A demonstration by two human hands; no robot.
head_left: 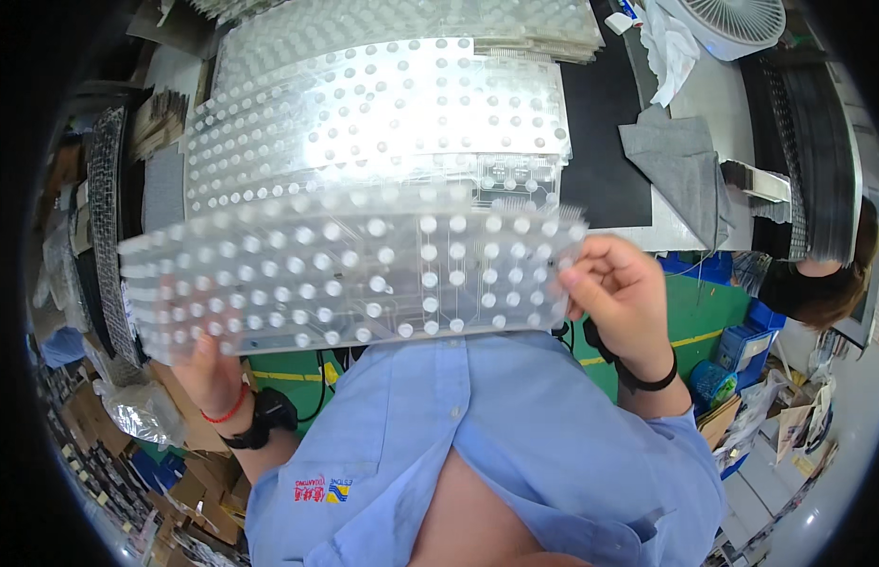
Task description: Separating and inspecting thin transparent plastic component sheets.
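While both hands (pixel 211 376) (pixel 621 288) hold dotted film (pixel 354 281), the shirt (pixel 553 444) shows red lettering (pixel 310 489)

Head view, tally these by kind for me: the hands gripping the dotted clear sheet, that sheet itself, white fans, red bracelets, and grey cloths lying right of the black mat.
Hands: 2 (left hand, right hand)
Dotted clear sheet: 1
White fan: 1
Red bracelet: 1
Grey cloth: 1
Total: 6
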